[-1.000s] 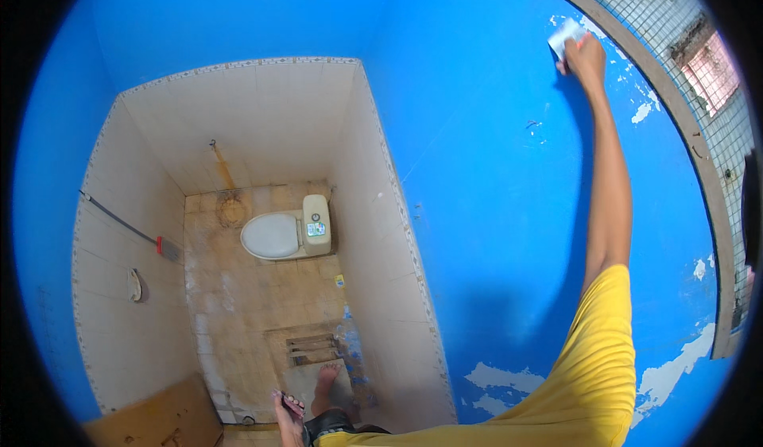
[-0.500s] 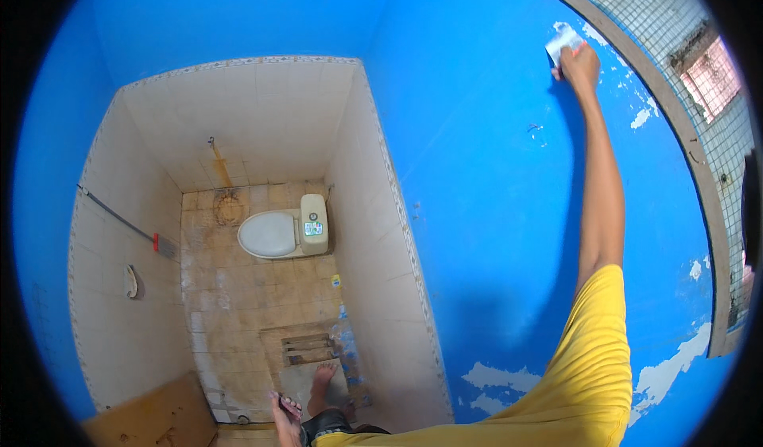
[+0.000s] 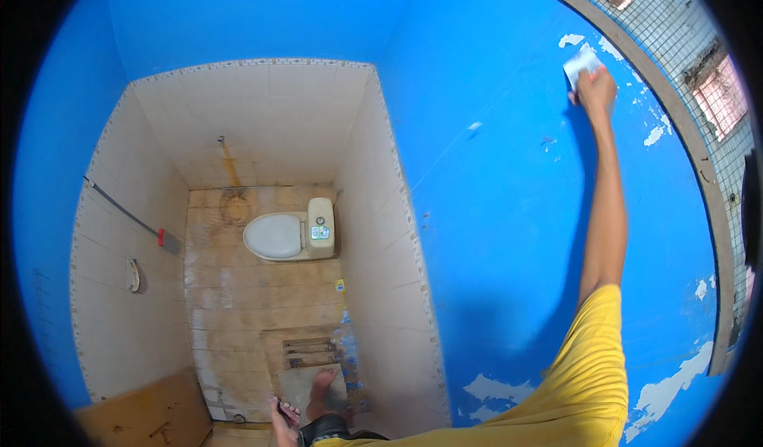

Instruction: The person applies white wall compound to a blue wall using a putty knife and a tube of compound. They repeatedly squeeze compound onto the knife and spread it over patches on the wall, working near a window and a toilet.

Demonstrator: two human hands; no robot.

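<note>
My right hand (image 3: 597,92) is closed around a scraper (image 3: 583,64) with a wide pale blade and a bit of red at the grip. Its blade lies against the blue painted wall (image 3: 493,232), just below a bare white patch (image 3: 570,40). More flaked spots run beside the window frame. A small pale chip (image 3: 474,126) shows against the blue to the left, whether falling or stuck I cannot tell. Low in the view, my left hand (image 3: 284,425) curls around something dark and narrow, too small to name.
A toilet (image 3: 274,236) stands on the stained tile floor, with a floor grate (image 3: 308,350) by my foot. A long-handled brush (image 3: 123,210) leans at the left wall. Wire mesh (image 3: 685,30) fills the window at upper right. A brown wooden panel (image 3: 147,415) is at lower left.
My right hand and the scraper have moved slightly down and right, uncovering the bare white patch. The pale chip has appeared on the left. The whole view has shifted a little.
</note>
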